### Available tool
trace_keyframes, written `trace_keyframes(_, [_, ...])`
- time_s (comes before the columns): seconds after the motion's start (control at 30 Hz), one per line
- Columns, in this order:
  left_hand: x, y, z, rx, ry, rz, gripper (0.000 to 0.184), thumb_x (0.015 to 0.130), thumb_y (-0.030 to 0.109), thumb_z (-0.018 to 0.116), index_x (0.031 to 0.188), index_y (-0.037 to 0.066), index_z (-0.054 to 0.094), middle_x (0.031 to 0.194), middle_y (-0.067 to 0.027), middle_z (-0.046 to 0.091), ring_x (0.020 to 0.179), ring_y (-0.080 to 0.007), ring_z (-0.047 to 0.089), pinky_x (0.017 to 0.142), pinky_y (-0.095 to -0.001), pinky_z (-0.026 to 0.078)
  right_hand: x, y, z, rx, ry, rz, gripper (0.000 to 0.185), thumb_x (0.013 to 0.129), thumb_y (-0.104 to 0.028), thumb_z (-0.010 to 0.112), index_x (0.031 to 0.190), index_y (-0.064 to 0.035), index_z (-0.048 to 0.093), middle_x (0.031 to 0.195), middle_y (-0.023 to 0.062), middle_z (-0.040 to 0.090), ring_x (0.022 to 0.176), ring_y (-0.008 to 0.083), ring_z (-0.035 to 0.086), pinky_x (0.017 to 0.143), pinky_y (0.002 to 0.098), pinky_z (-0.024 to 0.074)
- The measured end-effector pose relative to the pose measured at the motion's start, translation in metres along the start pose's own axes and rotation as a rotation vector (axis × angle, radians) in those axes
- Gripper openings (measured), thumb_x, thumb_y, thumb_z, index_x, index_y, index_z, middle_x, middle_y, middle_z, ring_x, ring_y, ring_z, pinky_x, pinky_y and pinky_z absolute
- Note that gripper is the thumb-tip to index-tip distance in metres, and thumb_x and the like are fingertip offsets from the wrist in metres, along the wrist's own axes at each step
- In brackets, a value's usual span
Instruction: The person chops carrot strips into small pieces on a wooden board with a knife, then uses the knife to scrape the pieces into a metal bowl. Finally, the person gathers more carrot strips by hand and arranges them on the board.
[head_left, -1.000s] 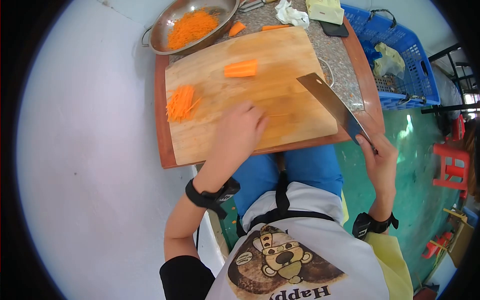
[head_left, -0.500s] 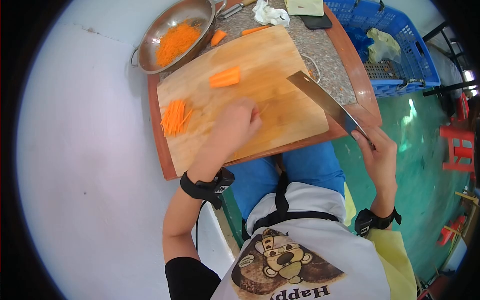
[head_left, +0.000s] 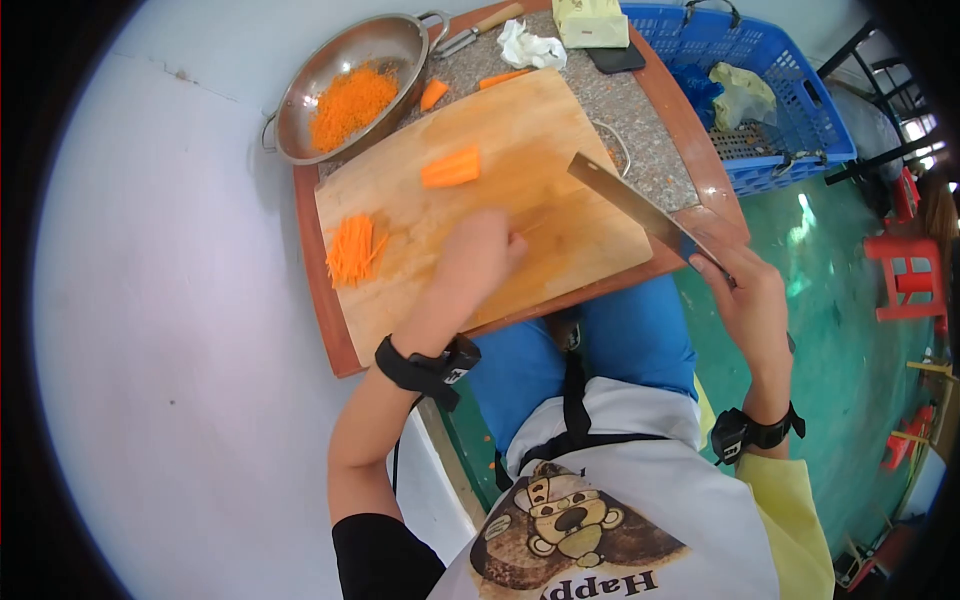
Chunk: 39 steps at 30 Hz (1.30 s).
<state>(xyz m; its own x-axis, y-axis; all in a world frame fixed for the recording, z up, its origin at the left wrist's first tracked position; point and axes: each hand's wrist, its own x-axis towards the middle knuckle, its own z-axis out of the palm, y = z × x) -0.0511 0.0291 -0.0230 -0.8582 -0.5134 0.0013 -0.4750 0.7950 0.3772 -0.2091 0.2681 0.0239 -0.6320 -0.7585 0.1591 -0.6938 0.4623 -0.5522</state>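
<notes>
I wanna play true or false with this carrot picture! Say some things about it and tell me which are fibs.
1. The right hand holds a knife. True.
2. The metal pan holds shredded carrot. True.
3. The knife lies inside the metal pan. False: it is in the right hand.
4. Carrot strips lie on the cutting board. True.
5. The metal pan is blue. False: it is silvery; the basket is blue.
</notes>
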Motion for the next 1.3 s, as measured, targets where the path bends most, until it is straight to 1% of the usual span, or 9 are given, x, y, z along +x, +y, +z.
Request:
trace_keyframes(0.1, [-0.002, -0.015, -0.022, -0.213, -0.142, -0.145, 0.017, 0.074, 0.015, 0.061, 0.075, -0.002, 0.062, 0.070, -0.0192, 0.062, 0.068, -0.0335, 0.062, 0.064, -0.0417, 0.050, 0.000, -0.005, 0.002, -0.047, -0.012, 0.021, 0.020, 0.082, -0.021, 0.065, 0.098, -0.0089, 0.066, 0.081, 0.0095, 0.062, 0.069, 0.0305, 0.060, 0.060, 0.0365, 0.0481])
trace_keyframes(0.17, [-0.006, -0.021, -0.028, -0.246, -0.115, -0.217, 0.017, 0.075, 0.014, 0.064, 0.079, -0.002, 0.062, 0.068, -0.0134, 0.062, 0.064, -0.0237, 0.061, 0.062, -0.0337, 0.049, 0.002, -0.007, 0.007, -0.034, -0.002, -0.002, 0.019, 0.082, -0.022, 0.065, 0.096, -0.0090, 0.066, 0.079, 0.0093, 0.061, 0.069, 0.0308, 0.060, 0.059, 0.0375, 0.0476])
trace_keyframes(0.3, [-0.012, -0.016, -0.022, -0.215, 0.024, -0.138, 0.017, 0.076, 0.015, 0.064, 0.081, -0.001, 0.063, 0.071, -0.0143, 0.062, 0.065, -0.0265, 0.062, 0.062, -0.0355, 0.049, 0.005, -0.006, 0.011, -0.037, -0.012, -0.065, 0.016, 0.083, -0.022, 0.063, 0.083, -0.0060, 0.063, 0.074, 0.0103, 0.058, 0.067, 0.0320, 0.058, 0.056, 0.0388, 0.0461])
trace_keyframes(0.6, [-0.003, 0.010, 0.010, 0.326, -0.035, -0.012, 0.012, 0.074, 0.011, 0.061, 0.078, 0.000, 0.062, 0.076, -0.0176, 0.060, 0.071, -0.0338, 0.061, 0.063, -0.0418, 0.049, 0.015, 0.011, 0.007, 0.075, 0.019, -0.109, 0.018, 0.083, -0.022, 0.064, 0.080, -0.0038, 0.064, 0.072, 0.0106, 0.059, 0.065, 0.0313, 0.059, 0.056, 0.0383, 0.0456])
trace_keyframes(0.7, [0.001, 0.009, 0.002, 0.226, 0.035, -0.042, 0.011, 0.074, 0.011, 0.061, 0.076, 0.000, 0.060, 0.073, -0.0160, 0.060, 0.067, -0.0331, 0.060, 0.062, -0.0413, 0.050, 0.016, 0.020, 0.006, 0.096, 0.030, -0.104, 0.018, 0.083, -0.021, 0.064, 0.080, -0.0039, 0.064, 0.073, 0.0106, 0.060, 0.066, 0.0310, 0.059, 0.056, 0.0384, 0.0456])
trace_keyframes(0.8, [0.005, 0.012, -0.011, -0.115, -0.180, -0.317, 0.014, 0.074, 0.011, 0.062, 0.082, 0.000, 0.061, 0.075, -0.0152, 0.059, 0.069, -0.0323, 0.059, 0.065, -0.0399, 0.050, 0.019, 0.028, 0.005, 0.127, 0.031, -0.090, 0.017, 0.082, -0.021, 0.064, 0.079, -0.0039, 0.064, 0.073, 0.0106, 0.059, 0.066, 0.0312, 0.059, 0.056, 0.0383, 0.0455])
trace_keyframes(0.87, [-0.001, 0.012, 0.000, -0.112, 0.131, 0.005, 0.017, 0.075, 0.010, 0.063, 0.087, -0.001, 0.062, 0.077, -0.0149, 0.059, 0.073, -0.0313, 0.059, 0.067, -0.0380, 0.049, 0.019, 0.033, 0.007, 0.148, 0.020, -0.069, 0.017, 0.082, -0.021, 0.065, 0.079, -0.0039, 0.064, 0.073, 0.0106, 0.059, 0.066, 0.0314, 0.058, 0.056, 0.0382, 0.0455])
trace_keyframes(0.97, [-0.006, 0.024, 0.016, 0.002, 0.205, 0.135, 0.018, 0.077, 0.008, 0.062, 0.092, -0.002, 0.063, 0.081, -0.0163, 0.059, 0.077, -0.0318, 0.059, 0.068, -0.0371, 0.048, 0.020, 0.037, 0.007, 0.127, 0.052, -0.109, 0.017, 0.081, -0.021, 0.065, 0.079, -0.0041, 0.064, 0.073, 0.0106, 0.059, 0.066, 0.0318, 0.058, 0.057, 0.0382, 0.0456])
trace_keyframes(1.3, [-0.006, 0.033, 0.020, -0.010, 0.101, 0.218, 0.007, 0.074, 0.004, 0.062, 0.075, 0.000, 0.057, 0.077, -0.0142, 0.057, 0.076, -0.0317, 0.056, 0.070, -0.0396, 0.046, 0.010, 0.025, 0.002, 0.104, 0.010, -0.036, 0.018, 0.083, -0.023, 0.063, 0.080, -0.0049, 0.065, 0.073, 0.0103, 0.059, 0.066, 0.0319, 0.058, 0.057, 0.0383, 0.0456])
